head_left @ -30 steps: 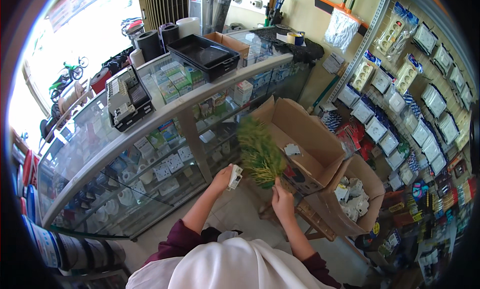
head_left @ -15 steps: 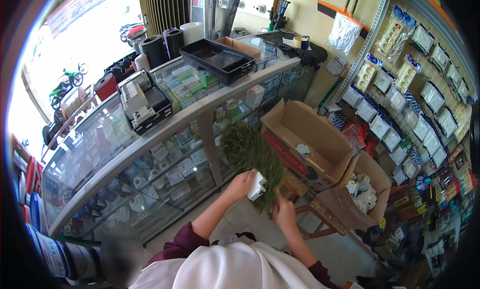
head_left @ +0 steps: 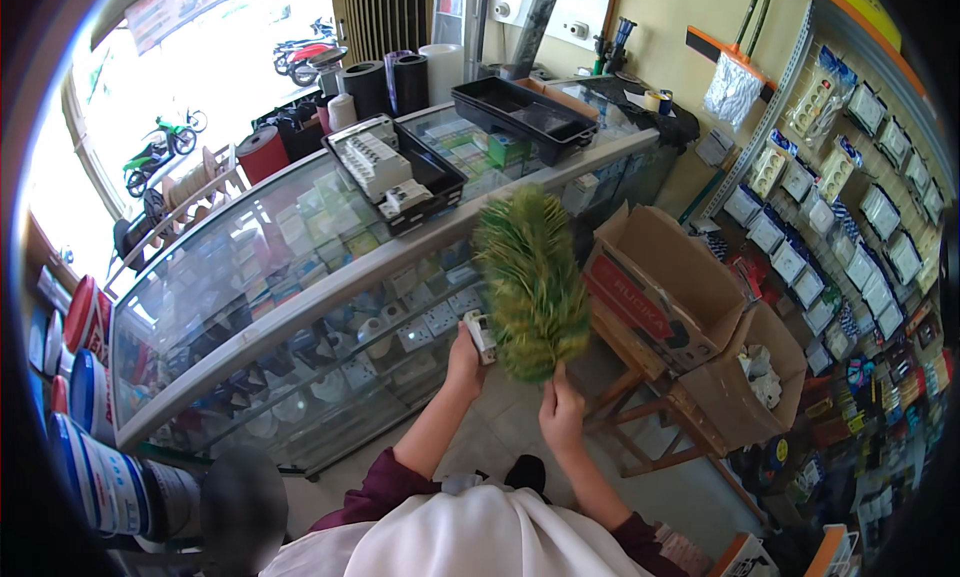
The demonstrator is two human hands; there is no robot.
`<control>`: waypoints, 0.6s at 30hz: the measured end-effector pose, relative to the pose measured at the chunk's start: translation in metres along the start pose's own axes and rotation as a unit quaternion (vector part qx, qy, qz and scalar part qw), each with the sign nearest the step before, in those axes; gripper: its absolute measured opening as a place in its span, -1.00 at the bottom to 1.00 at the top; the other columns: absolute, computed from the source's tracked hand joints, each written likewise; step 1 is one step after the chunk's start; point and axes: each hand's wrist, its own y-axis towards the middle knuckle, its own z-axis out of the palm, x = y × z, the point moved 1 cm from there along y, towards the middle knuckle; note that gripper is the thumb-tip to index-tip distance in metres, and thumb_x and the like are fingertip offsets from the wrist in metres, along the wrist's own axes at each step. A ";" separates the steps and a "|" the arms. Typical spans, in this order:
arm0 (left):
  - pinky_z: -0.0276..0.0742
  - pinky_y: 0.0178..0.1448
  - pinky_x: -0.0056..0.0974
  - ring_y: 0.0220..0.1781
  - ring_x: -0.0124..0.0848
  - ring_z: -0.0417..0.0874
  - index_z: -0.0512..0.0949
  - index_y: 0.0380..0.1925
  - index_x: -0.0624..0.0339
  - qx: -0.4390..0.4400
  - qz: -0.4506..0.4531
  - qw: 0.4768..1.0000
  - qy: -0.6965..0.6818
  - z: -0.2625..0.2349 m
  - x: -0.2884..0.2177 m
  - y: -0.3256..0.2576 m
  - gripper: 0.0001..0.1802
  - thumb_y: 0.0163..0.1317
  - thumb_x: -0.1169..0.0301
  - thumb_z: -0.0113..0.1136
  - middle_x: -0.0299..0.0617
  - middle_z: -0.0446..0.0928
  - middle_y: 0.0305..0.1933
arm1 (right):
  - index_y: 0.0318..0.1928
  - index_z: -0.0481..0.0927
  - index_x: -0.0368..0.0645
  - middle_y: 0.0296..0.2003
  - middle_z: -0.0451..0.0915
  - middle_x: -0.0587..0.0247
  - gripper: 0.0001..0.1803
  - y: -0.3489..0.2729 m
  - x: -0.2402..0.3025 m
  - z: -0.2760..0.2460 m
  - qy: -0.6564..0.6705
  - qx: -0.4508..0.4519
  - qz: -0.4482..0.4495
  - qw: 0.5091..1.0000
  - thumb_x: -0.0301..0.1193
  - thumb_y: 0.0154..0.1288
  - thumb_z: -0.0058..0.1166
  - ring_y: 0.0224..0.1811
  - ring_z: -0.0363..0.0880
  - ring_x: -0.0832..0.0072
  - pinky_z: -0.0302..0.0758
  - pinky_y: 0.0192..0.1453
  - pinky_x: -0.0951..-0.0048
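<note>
- Your right hand (head_left: 562, 412) gripped the base of a green-and-yellow feather duster (head_left: 530, 277), fingers closed round the hidden handle; the plume stood upright in front of the glass display table (head_left: 300, 277).
- Your left hand (head_left: 466, 357) was closed on a small white circuit breaker (head_left: 482, 335), held just beside the duster's lower edge.
- Judged handling: the duster looked light and soft, its plume yielding and blurred at the edges, so the stiff handle below was the place to hold. The breaker looked rigid, compact and smooth-sided, best pinched across its flat faces.
- An open cardboard box (head_left: 670, 277) rested on a wooden stool (head_left: 640, 417) to your right; black trays (head_left: 520, 112) lay on the tabletop.
</note>
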 end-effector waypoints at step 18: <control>0.42 0.08 -0.20 -0.01 -0.30 0.47 0.28 0.05 0.21 0.066 0.205 0.976 -0.009 -0.049 -0.065 -0.068 -0.51 0.38 0.07 -0.39 -0.12 0.43 -0.05 | -0.07 0.48 -0.32 -0.55 0.44 -0.16 -0.61 -0.038 0.081 0.042 0.007 0.077 -0.081 0.994 -0.67 0.00 -0.08 -0.50 0.46 -0.04 0.39 -0.43 0.14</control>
